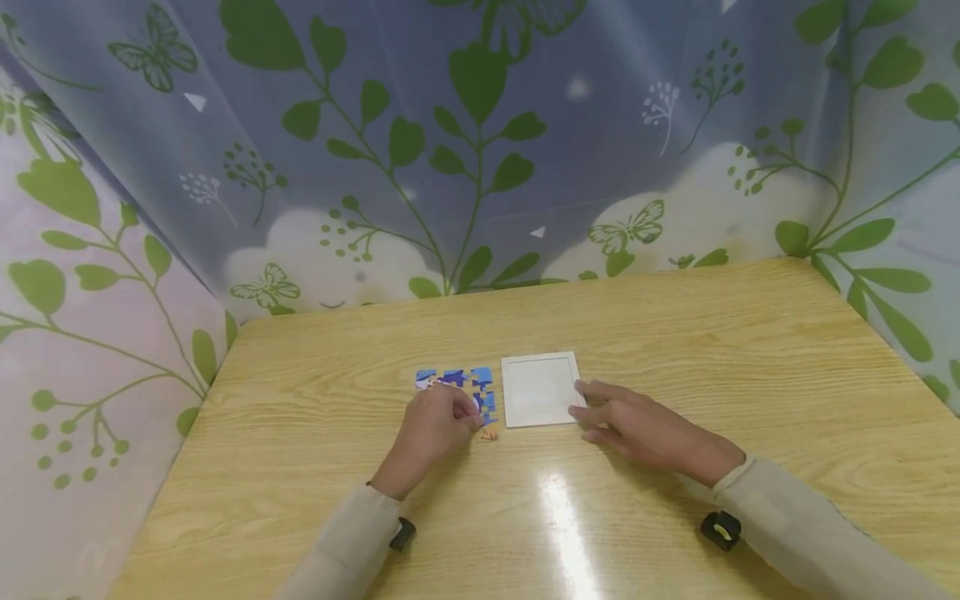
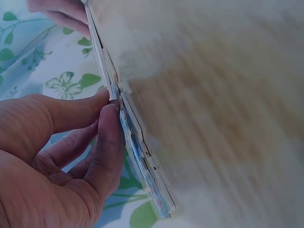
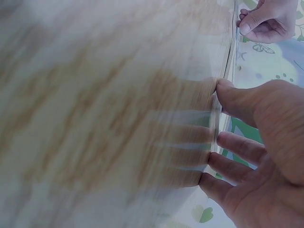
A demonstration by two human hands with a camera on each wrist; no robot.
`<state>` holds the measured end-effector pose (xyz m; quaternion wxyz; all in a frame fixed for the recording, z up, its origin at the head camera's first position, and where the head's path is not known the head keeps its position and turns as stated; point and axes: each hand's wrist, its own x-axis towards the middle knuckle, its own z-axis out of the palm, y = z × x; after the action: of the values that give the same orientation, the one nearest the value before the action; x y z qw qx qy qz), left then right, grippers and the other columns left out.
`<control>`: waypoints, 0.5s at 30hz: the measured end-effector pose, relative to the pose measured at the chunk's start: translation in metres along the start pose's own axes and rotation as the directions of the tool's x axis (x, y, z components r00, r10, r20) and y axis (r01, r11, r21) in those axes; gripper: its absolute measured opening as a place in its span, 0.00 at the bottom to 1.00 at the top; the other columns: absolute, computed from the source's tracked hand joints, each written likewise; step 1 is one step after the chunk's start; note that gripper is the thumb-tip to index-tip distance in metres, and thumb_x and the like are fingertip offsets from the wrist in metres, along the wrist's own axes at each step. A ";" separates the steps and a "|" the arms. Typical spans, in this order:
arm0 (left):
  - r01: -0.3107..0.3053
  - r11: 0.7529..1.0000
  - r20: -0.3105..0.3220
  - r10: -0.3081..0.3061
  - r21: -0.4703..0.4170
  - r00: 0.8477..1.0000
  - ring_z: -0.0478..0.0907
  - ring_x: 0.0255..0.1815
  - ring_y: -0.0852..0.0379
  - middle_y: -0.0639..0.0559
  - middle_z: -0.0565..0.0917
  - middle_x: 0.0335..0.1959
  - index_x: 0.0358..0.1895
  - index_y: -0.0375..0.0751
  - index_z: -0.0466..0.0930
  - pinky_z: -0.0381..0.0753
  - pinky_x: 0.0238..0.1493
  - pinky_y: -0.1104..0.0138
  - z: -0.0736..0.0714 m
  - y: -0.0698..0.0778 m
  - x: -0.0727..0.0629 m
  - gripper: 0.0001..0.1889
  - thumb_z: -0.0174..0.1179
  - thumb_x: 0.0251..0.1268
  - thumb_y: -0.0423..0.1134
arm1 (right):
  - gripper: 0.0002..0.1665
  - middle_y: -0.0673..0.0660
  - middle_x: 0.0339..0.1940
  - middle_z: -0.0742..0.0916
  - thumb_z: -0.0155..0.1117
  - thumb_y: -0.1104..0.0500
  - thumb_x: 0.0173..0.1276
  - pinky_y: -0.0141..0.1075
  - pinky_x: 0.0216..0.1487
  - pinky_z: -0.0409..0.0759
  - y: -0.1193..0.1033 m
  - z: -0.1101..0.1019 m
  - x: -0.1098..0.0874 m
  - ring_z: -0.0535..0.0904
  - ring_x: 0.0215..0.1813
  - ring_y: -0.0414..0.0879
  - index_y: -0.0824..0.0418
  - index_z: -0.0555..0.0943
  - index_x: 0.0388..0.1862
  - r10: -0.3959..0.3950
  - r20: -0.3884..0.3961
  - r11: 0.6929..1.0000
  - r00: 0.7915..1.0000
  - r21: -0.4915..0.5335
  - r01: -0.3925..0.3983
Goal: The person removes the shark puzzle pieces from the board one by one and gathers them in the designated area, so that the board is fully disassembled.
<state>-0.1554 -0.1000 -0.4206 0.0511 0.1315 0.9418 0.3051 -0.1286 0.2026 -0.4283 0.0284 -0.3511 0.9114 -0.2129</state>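
Jigsaw puzzle pieces [image 1: 453, 377] with blue, white and orange printing lie grouped on the table, slightly spaced apart. My left hand [image 1: 438, 421] reaches over them and hides the lower left ones. Its thumb and index fingertip [image 2: 110, 111] come together in a pinch at a piece in the group, mostly covered by the fingers. Just right of the pieces lies a square white puzzle tray [image 1: 540, 392] with a raised rim and a bare inside. My right hand [image 1: 626, 425] touches the tray's right edge, its fingers spread and fairly straight, thumb [image 3: 230, 95] nearest the rim.
Both hands work over a light wood-grain table [image 1: 337, 358]. A blue and white curtain [image 1: 420, 167] with green leaves and butterflies hangs along the back and sides. Dark wrist devices [image 1: 722, 530] sit at both sleeves. Light glares off the front of the table.
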 end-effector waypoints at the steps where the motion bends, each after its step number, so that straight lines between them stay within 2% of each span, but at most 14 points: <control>1: -0.001 1.000 -0.002 0.001 0.002 1.000 0.77 0.27 0.60 0.56 0.83 0.24 0.27 0.42 0.87 0.79 0.31 0.66 0.000 0.000 0.000 0.05 0.73 0.60 0.33 | 0.22 0.73 0.69 0.74 0.67 0.63 0.71 0.54 0.63 0.76 0.000 0.000 0.000 0.70 0.70 0.68 0.70 0.81 0.61 -0.001 0.000 1.000 1.000 0.000 0.001; 6: -0.012 1.000 -0.019 0.012 0.020 1.000 0.78 0.27 0.62 0.56 0.85 0.26 0.29 0.42 0.88 0.80 0.33 0.66 -0.001 0.002 -0.003 0.04 0.73 0.61 0.35 | 0.22 0.74 0.69 0.74 0.68 0.63 0.70 0.55 0.63 0.75 0.001 -0.002 0.001 0.70 0.70 0.68 0.70 0.81 0.61 0.007 0.013 1.000 1.000 0.020 -0.007; 9: -0.033 0.999 -0.032 0.034 0.031 0.999 0.81 0.30 0.59 0.53 0.87 0.30 0.34 0.39 0.89 0.82 0.36 0.64 -0.002 0.005 -0.006 0.03 0.72 0.62 0.35 | 0.23 0.74 0.68 0.75 0.70 0.62 0.69 0.55 0.62 0.76 0.001 -0.003 0.002 0.72 0.68 0.67 0.69 0.81 0.61 0.029 0.022 0.999 0.999 0.040 -0.030; 15: -0.126 0.983 -0.087 0.139 0.134 0.987 0.86 0.41 0.48 0.40 0.88 0.44 0.50 0.31 0.86 0.84 0.46 0.54 -0.002 0.013 -0.018 0.14 0.69 0.65 0.35 | 0.29 0.74 0.67 0.75 0.73 0.61 0.66 0.56 0.62 0.76 -0.002 -0.006 0.001 0.73 0.67 0.67 0.70 0.79 0.64 0.050 -0.009 0.999 0.999 0.019 -0.049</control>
<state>-0.1355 -0.0957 -0.4109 -0.0230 0.1821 0.9499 0.2529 -0.1292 0.2033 -0.4220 0.0324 -0.3271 0.9179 -0.2223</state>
